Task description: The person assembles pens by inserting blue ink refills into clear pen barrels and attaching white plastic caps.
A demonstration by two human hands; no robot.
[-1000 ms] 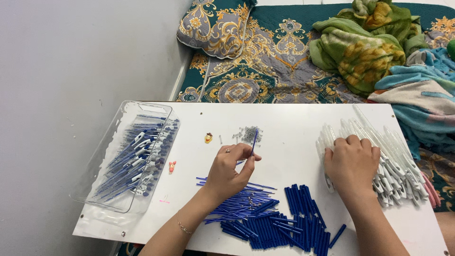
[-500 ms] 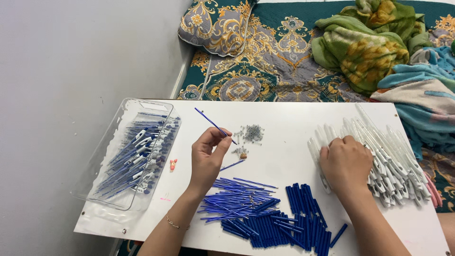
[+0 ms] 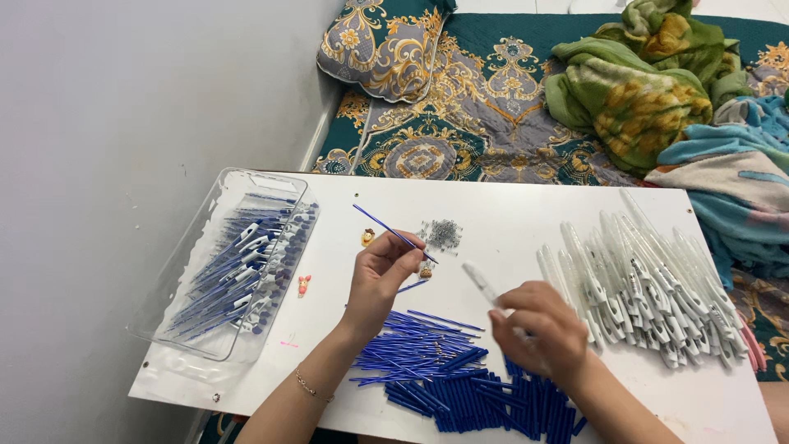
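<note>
My left hand (image 3: 380,275) pinches a thin blue ink refill (image 3: 393,233) that slants up to the left above the white board (image 3: 509,210). My right hand (image 3: 544,330) holds a clear white pen barrel (image 3: 480,284), its tip pointing up-left toward the refill. Below both hands lies a heap of blue refills (image 3: 415,349) and short blue pen tubes (image 3: 509,407). A small cluster of tiny metal springs (image 3: 444,233) sits just beyond my left hand.
A clear plastic tray (image 3: 193,284) of finished blue-and-white pens rests at the left edge. A large pile of white pen barrels (image 3: 649,279) lies at the right. Small charms (image 3: 367,237) dot the board. A patterned pillow (image 3: 382,45) and rumpled blankets (image 3: 637,86) lie behind.
My left hand lifted a blue refill off the board and holds it raised. My right hand left the white barrel pile with one barrel and moved left toward my left hand.
</note>
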